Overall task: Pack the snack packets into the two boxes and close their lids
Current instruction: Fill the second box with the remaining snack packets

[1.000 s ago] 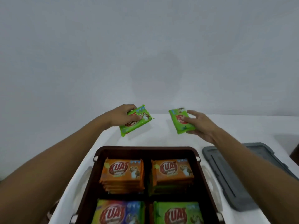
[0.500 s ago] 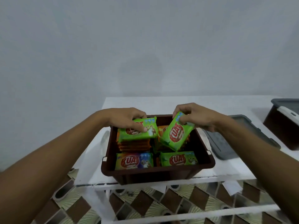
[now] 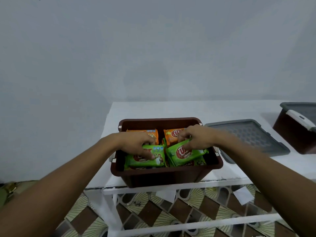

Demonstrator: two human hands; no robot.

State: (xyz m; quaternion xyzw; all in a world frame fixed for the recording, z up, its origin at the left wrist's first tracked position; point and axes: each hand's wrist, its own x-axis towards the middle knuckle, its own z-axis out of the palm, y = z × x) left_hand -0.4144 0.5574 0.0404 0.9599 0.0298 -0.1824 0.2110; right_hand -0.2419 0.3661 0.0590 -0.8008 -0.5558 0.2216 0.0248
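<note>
Fingers [image 3: 149,155] of the left hand [image 3: 136,144] pinch a green snack packet [image 3: 147,161]; the right hand [image 3: 196,139] grips a second green packet [image 3: 186,153], both in the near half of the brown box [image 3: 164,172] on the desk [image 3: 171,108].

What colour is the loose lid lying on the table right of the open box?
Grey: the lid is plain grey with a faint embossed pattern on top. The head view shows it.

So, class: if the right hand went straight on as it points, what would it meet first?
Probably the green stack below the green packet that the right hand grips, in the brown box; depth is unclear.
</note>
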